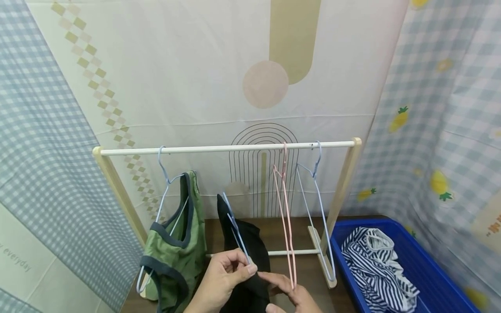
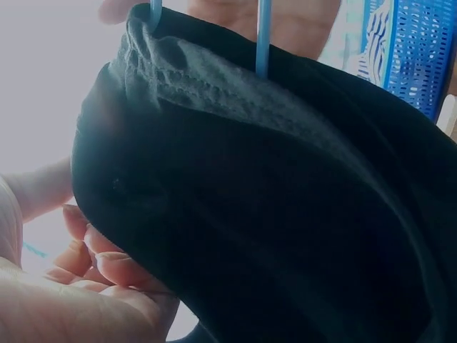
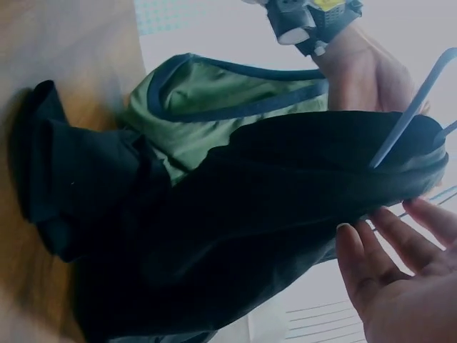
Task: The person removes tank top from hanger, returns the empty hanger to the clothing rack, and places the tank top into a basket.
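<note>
A blue clothes hanger [image 1: 234, 219] stands partly inside a black garment [image 1: 248, 243], its lower part hidden by the cloth. My left hand [image 1: 225, 278] pinches the near end of the hanger between thumb and fingers, over the fabric's edge. Beside it, my right hand [image 1: 291, 295] has its index finger reaching toward the left thumb. In the right wrist view, the right hand's fairly straight fingers [image 3: 400, 246] touch the edge of the black cloth. The left wrist view shows the garment's seamed opening with two blue hanger wires [image 2: 263, 39] going into it.
A white rail [image 1: 219, 148] on wooden posts carries a green garment [image 1: 176, 252] on a blue hanger at left. A pink hanger [image 1: 287, 208] and another blue hanger [image 1: 322, 213] hang bare at right. A blue basket [image 1: 438, 282] holds striped clothing [image 1: 375, 269].
</note>
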Demonstrator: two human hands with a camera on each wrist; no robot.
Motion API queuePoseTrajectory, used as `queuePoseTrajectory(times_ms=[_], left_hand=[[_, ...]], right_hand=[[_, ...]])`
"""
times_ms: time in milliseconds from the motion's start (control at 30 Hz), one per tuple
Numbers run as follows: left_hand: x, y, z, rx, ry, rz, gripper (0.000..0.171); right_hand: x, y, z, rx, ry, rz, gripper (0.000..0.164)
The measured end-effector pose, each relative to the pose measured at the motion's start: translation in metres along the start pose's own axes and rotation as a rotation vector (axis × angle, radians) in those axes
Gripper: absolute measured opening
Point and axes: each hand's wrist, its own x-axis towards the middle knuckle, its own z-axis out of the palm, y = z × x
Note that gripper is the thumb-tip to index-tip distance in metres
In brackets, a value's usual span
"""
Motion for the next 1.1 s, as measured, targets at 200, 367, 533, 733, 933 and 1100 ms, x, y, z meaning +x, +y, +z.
queuePoseTrajectory(times_ms=[200,367,533,733,933,1100], left_hand=[[-0.001,-0.002,0.001,0.023,0.011,-0.033,0.036],[0.0,-0.003,0.001,0.034,0.029,-0.05,0.037],[0.001,-0.004,0.001,0.048,0.041,-0.055,0.036],[0.002,-0.002,0.001,0.078,0.07,-0.097,0.034],[0.003,-0.002,0.0,0.083,0.069,-0.104,0.035],[0.002,-0.002,0.001,0.079,0.07,-0.111,0.036]], right_hand=[[0.006,-0.004,0.008,0.083,0.067,0.054,0.053],[0.009,-0.009,0.015,0.069,0.145,0.049,0.038],[0.01,-0.013,0.016,0.066,0.184,0.057,0.03],[0.008,-0.013,0.017,0.045,0.204,0.037,0.028],[0.006,-0.012,0.014,0.019,0.205,0.009,0.031],[0.002,-0.009,0.012,0.013,0.188,-0.013,0.033]])
